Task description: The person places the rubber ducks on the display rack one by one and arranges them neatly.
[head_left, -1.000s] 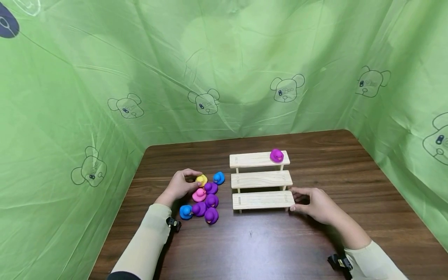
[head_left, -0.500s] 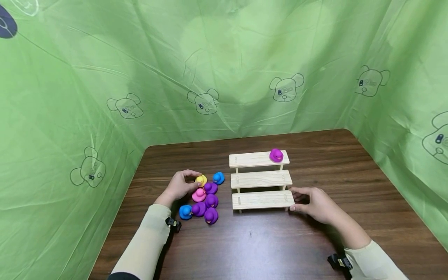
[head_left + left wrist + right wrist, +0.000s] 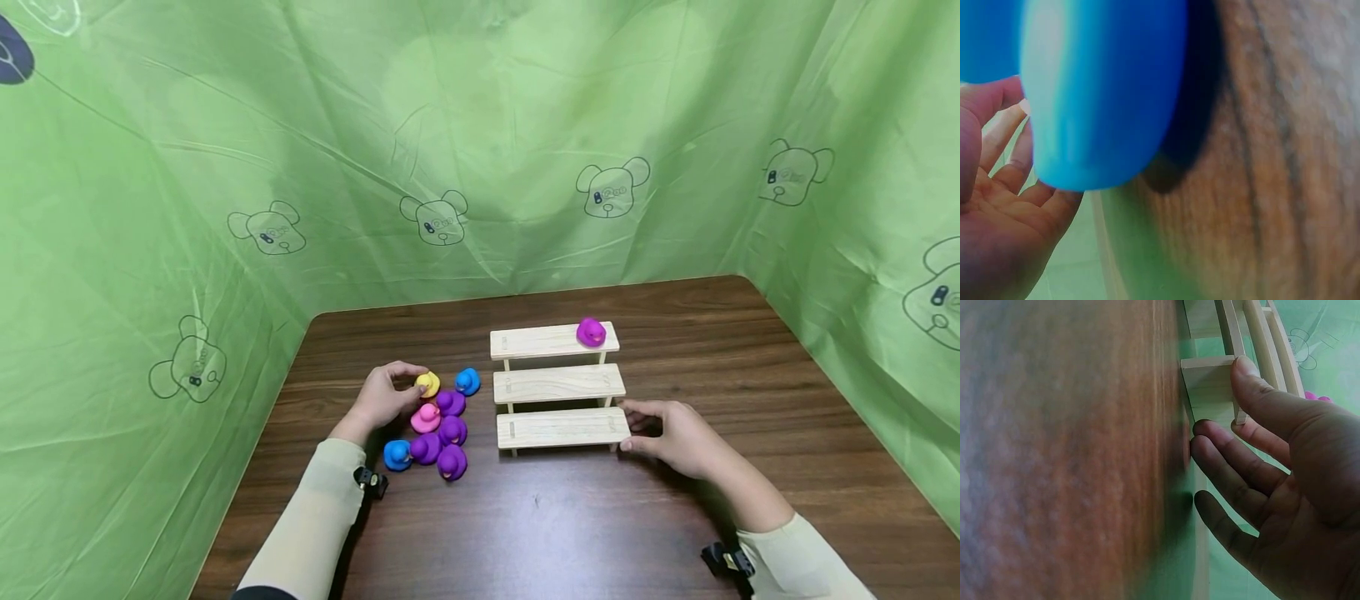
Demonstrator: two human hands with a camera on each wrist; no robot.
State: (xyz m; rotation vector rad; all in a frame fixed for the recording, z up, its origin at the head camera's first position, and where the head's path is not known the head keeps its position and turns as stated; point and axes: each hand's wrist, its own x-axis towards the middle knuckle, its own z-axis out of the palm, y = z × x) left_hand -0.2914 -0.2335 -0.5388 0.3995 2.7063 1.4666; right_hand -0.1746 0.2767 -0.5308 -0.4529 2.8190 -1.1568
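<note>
My left hand (image 3: 383,397) pinches a small yellow rubber duck (image 3: 428,384) between thumb and fingers, at the far left of a cluster of ducks. Close by are a pink duck (image 3: 426,418), a purple duck (image 3: 450,403) and a blue duck (image 3: 467,382). A large blurred blue duck (image 3: 1104,94) covers part of that hand in the left wrist view. My right hand (image 3: 678,437) holds the right end of the lowest board of a three-step wooden stand (image 3: 562,427), thumb at the front and index finger behind. A magenta duck (image 3: 592,332) sits on the top step's right side.
More purple ducks, one of them the nearest purple duck (image 3: 452,462), and another blue duck (image 3: 398,455) lie left of the stand on the brown wooden table (image 3: 540,533). Green cloth (image 3: 510,150) surrounds the table's back and sides.
The yellow duck and my left fingers have shifted very slightly left, away from the purple duck. My right hand and the stand have stayed in place.
</note>
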